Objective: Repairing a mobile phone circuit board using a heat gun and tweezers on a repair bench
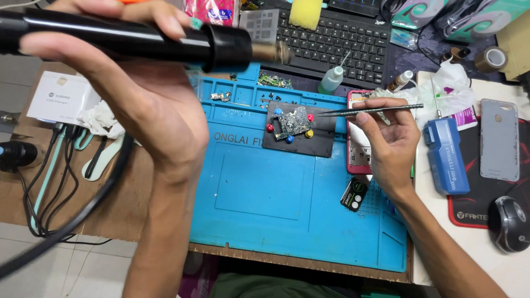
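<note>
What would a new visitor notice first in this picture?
First, the big black hot-air tool, held by the left hand across the upper left. Next, the blue work mat in the middle, with a small circuit board clamped on a dark holder. The right hand points tweezers toward it.

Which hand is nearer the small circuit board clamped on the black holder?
Right. The right hand sits just right of the circuit board, its tweezers reaching toward it; the left hand is raised far left, holding a black tool.
</note>
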